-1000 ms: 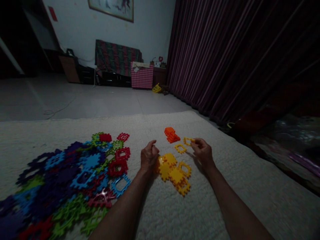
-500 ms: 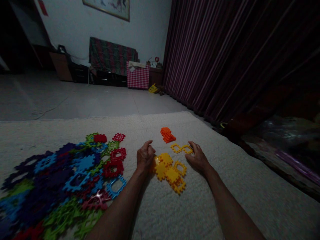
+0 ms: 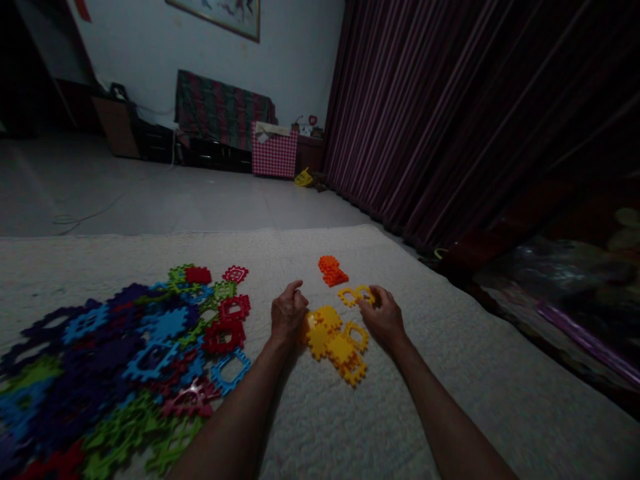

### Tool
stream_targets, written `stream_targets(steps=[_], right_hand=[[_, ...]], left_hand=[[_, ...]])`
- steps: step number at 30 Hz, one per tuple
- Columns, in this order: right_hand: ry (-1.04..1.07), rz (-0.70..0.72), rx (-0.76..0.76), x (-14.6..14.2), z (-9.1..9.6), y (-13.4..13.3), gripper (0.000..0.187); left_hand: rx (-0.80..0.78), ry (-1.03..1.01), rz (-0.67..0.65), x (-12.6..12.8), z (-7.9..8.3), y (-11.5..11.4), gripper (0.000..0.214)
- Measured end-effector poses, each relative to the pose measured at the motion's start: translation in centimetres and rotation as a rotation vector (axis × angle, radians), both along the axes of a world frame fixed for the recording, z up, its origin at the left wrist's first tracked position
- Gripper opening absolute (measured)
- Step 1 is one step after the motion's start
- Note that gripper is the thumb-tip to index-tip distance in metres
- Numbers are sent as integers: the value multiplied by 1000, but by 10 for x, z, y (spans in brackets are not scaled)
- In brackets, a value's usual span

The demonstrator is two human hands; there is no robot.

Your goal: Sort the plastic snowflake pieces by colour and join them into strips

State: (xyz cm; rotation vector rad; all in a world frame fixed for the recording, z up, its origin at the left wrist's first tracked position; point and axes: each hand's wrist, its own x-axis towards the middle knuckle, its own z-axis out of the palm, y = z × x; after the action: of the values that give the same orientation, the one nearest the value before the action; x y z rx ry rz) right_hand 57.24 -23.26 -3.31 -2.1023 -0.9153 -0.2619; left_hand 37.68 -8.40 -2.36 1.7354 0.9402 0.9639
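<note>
My right hand [image 3: 384,317] grips the right side of a yellow gear-edged frame [image 3: 364,293] between thumb and fingers. Beside that frame's left side lies a second yellow frame [image 3: 346,297], touching or nearly touching it. My left hand [image 3: 289,312] is curled at the left edge of a pile of yellow gear-edged pieces [image 3: 340,348]; what its fingers hold, if anything, is hidden. Some pieces in this pile are solid, others have open centres. Just beyond the frames sits a small orange stack [image 3: 331,270] of similar toothed pieces.
A large heap of purple, blue, green and red toothed pieces [image 3: 115,353] spreads over the left of the pale quilted mat [image 3: 320,427]. Dark curtains [image 3: 400,113] hang at the right. A checked cloth cover [image 3: 274,155] and low cabinets stand against the far wall.
My right hand has moved left with the yellow frame, bringing it closer to the second frame. My left hand has stayed almost in place. The view has shifted slightly.
</note>
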Motion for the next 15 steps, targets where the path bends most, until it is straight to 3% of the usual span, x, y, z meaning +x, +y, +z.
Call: stream_targets(steps=[6, 15], right_hand=[[-74, 127, 2, -17, -4, 20, 46], [-144, 101, -64, -16, -5, 22, 46]], left_hand=[[19, 24, -6, 0, 0, 0, 42], [7, -8, -17, 1, -3, 0, 43]])
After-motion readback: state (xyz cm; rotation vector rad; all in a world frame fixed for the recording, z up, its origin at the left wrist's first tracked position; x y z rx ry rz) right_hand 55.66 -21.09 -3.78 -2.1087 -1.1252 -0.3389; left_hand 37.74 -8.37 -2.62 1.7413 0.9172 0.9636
